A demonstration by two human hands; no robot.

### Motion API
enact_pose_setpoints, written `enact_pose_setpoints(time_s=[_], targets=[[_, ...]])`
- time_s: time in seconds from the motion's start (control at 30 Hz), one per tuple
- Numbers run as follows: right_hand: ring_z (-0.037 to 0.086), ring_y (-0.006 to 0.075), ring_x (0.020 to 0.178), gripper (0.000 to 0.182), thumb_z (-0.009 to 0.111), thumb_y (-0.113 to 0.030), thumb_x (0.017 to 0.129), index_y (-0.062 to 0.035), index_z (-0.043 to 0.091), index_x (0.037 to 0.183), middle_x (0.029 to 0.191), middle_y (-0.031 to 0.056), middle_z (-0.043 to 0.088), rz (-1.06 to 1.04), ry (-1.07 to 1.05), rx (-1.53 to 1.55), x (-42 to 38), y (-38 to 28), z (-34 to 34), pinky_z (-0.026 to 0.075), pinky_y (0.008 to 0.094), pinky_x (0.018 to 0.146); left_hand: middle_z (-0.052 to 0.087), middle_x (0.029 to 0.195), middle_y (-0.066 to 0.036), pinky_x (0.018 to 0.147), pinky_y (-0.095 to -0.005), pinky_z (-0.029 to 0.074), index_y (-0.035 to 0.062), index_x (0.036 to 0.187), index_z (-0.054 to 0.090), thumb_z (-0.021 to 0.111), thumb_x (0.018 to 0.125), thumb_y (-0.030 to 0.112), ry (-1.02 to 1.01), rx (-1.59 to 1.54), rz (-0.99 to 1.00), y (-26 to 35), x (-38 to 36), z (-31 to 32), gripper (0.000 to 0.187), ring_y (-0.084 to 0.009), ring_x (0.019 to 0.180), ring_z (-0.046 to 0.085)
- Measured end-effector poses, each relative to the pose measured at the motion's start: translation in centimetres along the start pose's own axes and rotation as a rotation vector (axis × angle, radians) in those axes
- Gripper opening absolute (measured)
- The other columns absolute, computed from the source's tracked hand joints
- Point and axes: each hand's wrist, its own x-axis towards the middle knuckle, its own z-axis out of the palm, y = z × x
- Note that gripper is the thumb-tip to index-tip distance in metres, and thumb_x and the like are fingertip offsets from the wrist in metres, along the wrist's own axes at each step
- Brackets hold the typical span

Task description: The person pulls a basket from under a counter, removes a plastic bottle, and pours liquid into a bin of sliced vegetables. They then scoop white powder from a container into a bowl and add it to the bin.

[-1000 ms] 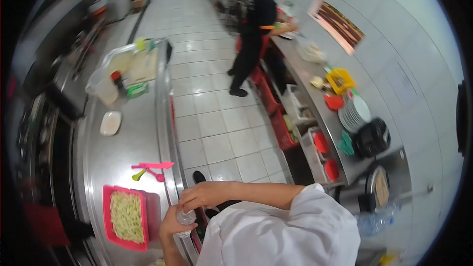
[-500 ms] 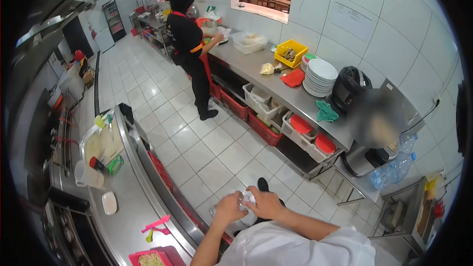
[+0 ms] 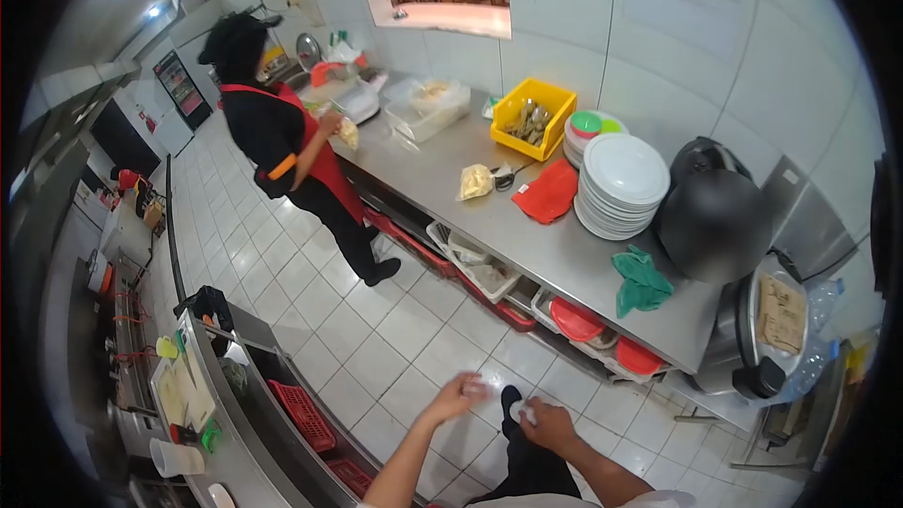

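Head view, looking down over your own arms at the tiled floor (image 3: 395,339). Your left hand (image 3: 458,395) is blurred with motion, fingers loosely spread; whether it has hold of anything, you cannot tell from this. Your right hand (image 3: 546,421) is curled, its grip closed around a small pale clear object (image 3: 527,411), partly hidden by the fingers; it reads like a small bottle or cup, not certain. Both hands are out over the floor, well apart from either desk.

To your right: steel desk (image 3: 527,235) with a stack of white plates (image 3: 621,183), a red cloth (image 3: 548,196), a green cloth (image 3: 641,280), a yellow basket (image 3: 533,118) and a black rice cooker (image 3: 717,224). Red crates (image 3: 583,320) on the shelf beneath. A co-worker (image 3: 282,146) in black with a red apron stands at the far end of that desk, hands busy there. To your left, a second steel desk (image 3: 235,433) with a cutting board (image 3: 183,393) and a jug (image 3: 174,458).

Risks, as a judgement:
- The small object is held over bare tile, with no desk below. A slack grip would drop it straight to the floor.
- If it holds liquid, a spill on these tiles makes a slip hazard in the aisle you share with the co-worker.
- The left hand is moving fast close to the right; a knock could dislodge the object.
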Motion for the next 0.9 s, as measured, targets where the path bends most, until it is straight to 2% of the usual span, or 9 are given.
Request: enact_pose_setpoints(time_s=[0.17, 0.3, 0.33, 0.4, 0.53, 0.6, 0.7, 0.87, 0.9], targets=[[0.069, 0.0392, 0.060, 0.032, 0.071, -0.023, 0.092, -0.0030, 0.054, 0.109, 0.070, 0.0187, 0.067, 0.391, 0.098, 0.495, 4.0, 3.9, 0.6, 0.055, 0.0480, 0.057, 0.067, 0.121, -0.014, 0.087, -0.0360, 0.054, 0.0005, 0.143, 0.043, 0.078, 0.090, 0.041, 0.246, -0.554, -0.265, 0.6, 19.8, -3.8, 0.075, -0.0192, 0.103, 0.064], [0.067, 0.0327, 0.057, 0.032, 0.074, -0.014, 0.088, -0.0010, 0.051, 0.107, 0.073, 0.0163, 0.063, 0.442, 0.274, 0.652, 6.6, 3.5, 0.8, 0.052, 0.0421, 0.052, 0.073, 0.105, -0.014, 0.080, -0.0379, 0.057, -0.0025, 0.127, 0.056, 0.074, 0.091, 0.040, 0.427, -0.514, -0.402, -3.3, 31.3, -5.5, 0.059, -0.0207, 0.090, 0.069], [0.066, 0.0307, 0.057, 0.033, 0.075, -0.013, 0.088, -0.0012, 0.051, 0.107, 0.074, 0.0157, 0.063, 0.414, 0.312, 0.669, 8.1, 2.9, -0.4, 0.052, 0.0403, 0.051, 0.073, 0.093, -0.015, 0.074, -0.0382, 0.057, -0.0041, 0.114, 0.061, 0.073, 0.091, 0.040, 0.456, -0.338, -0.378, -4.5, 32.6, -5.9, 0.051, -0.0216, 0.080, 0.069], [0.064, 0.0244, 0.057, 0.034, 0.080, -0.010, 0.083, -0.0020, 0.052, 0.099, 0.075, 0.0136, 0.063, 0.335, 0.435, 0.646, 11.0, 2.7, -0.9, 0.052, 0.0353, 0.052, 0.068, 0.065, -0.016, 0.057, -0.0385, 0.055, -0.0049, 0.076, 0.067, 0.070, 0.091, 0.038, 0.567, -0.091, -0.201, -6.0, 33.3, -5.0, 0.046, -0.0235, 0.056, 0.067], [0.056, 0.0208, 0.054, 0.037, 0.082, -0.006, 0.078, -0.0034, 0.052, 0.098, 0.070, 0.0086, 0.059, 0.004, 0.451, 0.563, 17.5, 4.1, -0.5, 0.047, 0.0335, 0.051, 0.067, 0.061, -0.015, 0.054, -0.0389, 0.050, -0.0031, 0.071, 0.065, 0.072, 0.090, 0.030, 0.669, -0.040, -0.052, -7.3, 32.3, -3.6, 0.038, -0.0223, 0.052, 0.063], [0.054, 0.0257, 0.052, 0.040, 0.087, -0.005, 0.070, -0.0057, 0.054, 0.094, 0.070, 0.0088, 0.058, -0.144, 0.450, 0.475, 20.3, 5.7, 1.2, 0.046, 0.0345, 0.050, 0.063, 0.057, -0.009, 0.049, -0.0390, 0.042, -0.0004, 0.065, 0.063, 0.073, 0.088, 0.020, 0.756, 0.109, 0.074, -9.3, 31.9, -2.7, 0.032, -0.0181, 0.047, 0.053], [0.054, 0.0268, 0.053, 0.036, 0.087, -0.006, 0.068, -0.0077, 0.056, 0.086, 0.069, 0.0084, 0.057, -0.256, 0.453, 0.409, 23.2, 7.3, 4.1, 0.048, 0.0365, 0.053, 0.057, 0.054, -0.003, 0.047, -0.0368, 0.037, -0.0003, 0.063, 0.060, 0.073, 0.086, 0.014, 0.762, -0.098, -0.024, -5.5, 28.3, -0.7, 0.030, -0.0120, 0.048, 0.045], [0.055, 0.0278, 0.054, 0.040, 0.087, -0.004, 0.066, -0.0069, 0.056, 0.092, 0.070, 0.0075, 0.056, -0.416, 0.361, 0.300, 23.7, 9.9, 7.1, 0.046, 0.0372, 0.052, 0.060, 0.057, 0.000, 0.050, -0.0298, 0.041, -0.0031, 0.072, 0.067, 0.071, 0.086, 0.014, 0.748, -0.089, -0.037, -6.8, 24.6, 1.5, 0.022, -0.0066, 0.054, 0.050], [0.055, 0.0278, 0.054, 0.040, 0.087, -0.004, 0.066, -0.0069, 0.056, 0.092, 0.070, 0.0075, 0.056, -0.422, 0.329, 0.305, 23.6, 10.1, 7.5, 0.046, 0.0372, 0.052, 0.064, 0.062, -0.009, 0.052, -0.0336, 0.045, -0.0031, 0.080, 0.069, 0.069, 0.085, 0.013, 0.751, -0.146, -0.033, -7.1, 23.8, 1.9, 0.017, -0.0145, 0.055, 0.059]])
